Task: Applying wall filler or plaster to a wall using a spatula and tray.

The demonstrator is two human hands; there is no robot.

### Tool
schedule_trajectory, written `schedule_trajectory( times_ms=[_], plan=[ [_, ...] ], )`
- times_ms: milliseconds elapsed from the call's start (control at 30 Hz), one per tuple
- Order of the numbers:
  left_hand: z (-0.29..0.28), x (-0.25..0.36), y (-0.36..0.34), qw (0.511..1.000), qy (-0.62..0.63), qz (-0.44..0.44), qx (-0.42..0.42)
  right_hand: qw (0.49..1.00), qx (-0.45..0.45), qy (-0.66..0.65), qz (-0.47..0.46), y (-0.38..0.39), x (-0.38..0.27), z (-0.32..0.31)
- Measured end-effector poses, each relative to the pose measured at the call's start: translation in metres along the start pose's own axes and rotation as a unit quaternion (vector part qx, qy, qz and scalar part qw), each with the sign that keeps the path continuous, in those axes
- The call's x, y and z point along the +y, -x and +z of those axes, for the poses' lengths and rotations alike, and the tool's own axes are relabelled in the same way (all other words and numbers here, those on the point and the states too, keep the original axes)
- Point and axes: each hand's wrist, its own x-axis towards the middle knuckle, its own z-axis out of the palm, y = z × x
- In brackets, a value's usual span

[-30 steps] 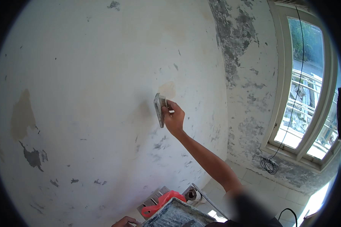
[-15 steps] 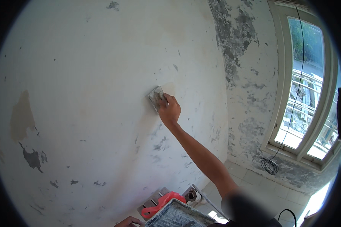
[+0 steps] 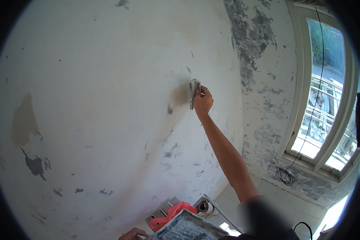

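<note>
My right hand (image 3: 204, 101) grips the handle of a grey, worn rectangular hand float (image 3: 193, 94) in front of the white, patchy wall (image 3: 108, 80). The float stands nearly upright, turned almost edge-on, and a brownish shadow falls on the wall to its left. Whether it touches the wall I cannot tell. At the bottom edge my left hand (image 3: 134, 234) is closed with bent fingers, close to the left side of a paint tray (image 3: 180, 219). The picture's edge cuts off what it holds, if anything.
A red plastic bag (image 3: 174, 212) lies beside the tray, near a roll-like object (image 3: 204, 206) and a metal rail. Bare grey patches mark the walls. At right is a window (image 3: 322, 92) with a hanging black cable, coiled (image 3: 285, 176) at its lower end.
My right hand has moved the float rightward and slightly up, turning it from tilted and flatter to nearly edge-on. A dark grey mark now shows below its left side. My left hand stays about where it was.
</note>
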Motion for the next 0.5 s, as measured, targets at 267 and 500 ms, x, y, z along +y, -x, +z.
schedule_trajectory(
  times_ms=[267,500],
  plan=[
    [0.007,-0.005,-0.004,1.0,0.022,0.011,-0.019,0.992,-0.06,0.044,-0.106,0.059,-0.011,0.019],
    [0.005,-0.004,-0.004,0.999,0.037,-0.014,-0.028,0.981,-0.118,-0.089,-0.127,0.079,-0.001,-0.001]
  ],
)
